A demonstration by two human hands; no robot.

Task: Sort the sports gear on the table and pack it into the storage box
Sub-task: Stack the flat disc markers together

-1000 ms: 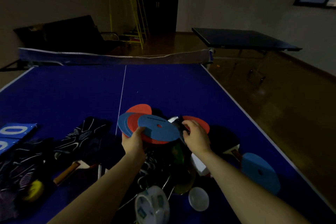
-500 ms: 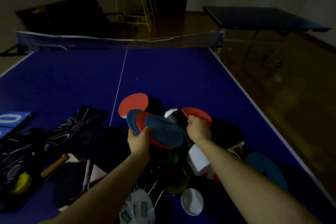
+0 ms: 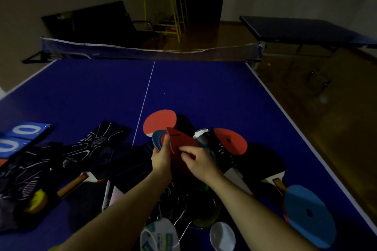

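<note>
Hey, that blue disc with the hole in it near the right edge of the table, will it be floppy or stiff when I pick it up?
The blue disc looks thin and flat, so probably light and slightly bendy. It overlaps a paddle handle, so lifting may nudge that.

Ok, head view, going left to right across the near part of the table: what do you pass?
Blue score cards → black patterned gloves → left hand → right hand → blue disc at the right edge.
</note>
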